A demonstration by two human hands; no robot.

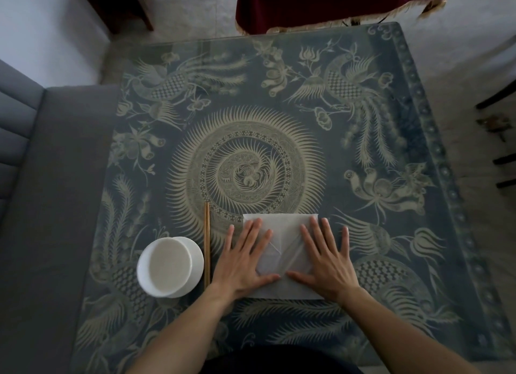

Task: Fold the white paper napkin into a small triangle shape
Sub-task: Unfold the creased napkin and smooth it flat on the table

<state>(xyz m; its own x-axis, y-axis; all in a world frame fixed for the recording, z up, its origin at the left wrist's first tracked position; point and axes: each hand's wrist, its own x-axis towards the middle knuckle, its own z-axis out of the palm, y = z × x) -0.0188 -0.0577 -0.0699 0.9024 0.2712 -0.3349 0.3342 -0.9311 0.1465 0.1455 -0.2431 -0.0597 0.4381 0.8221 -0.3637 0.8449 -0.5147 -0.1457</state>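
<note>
The white paper napkin (282, 228) lies flat near the front edge of the patterned table (251, 122). Fold lines run from its upper corners down toward its middle, forming a V. My left hand (245, 262) rests palm down on the napkin's left side, fingers spread. My right hand (324, 262) presses flat on the right side, fingers apart as well. Both thumbs point inward and nearly meet at the napkin's lower middle. The napkin's outer edges are partly hidden under the palms.
A white bowl (169, 267) stands left of the napkin, with a pair of wooden chopsticks (206, 242) lying lengthwise between them. A grey sofa (42, 206) borders the table's left side. A dark red fringed cloth (335, 2) hangs beyond the far edge.
</note>
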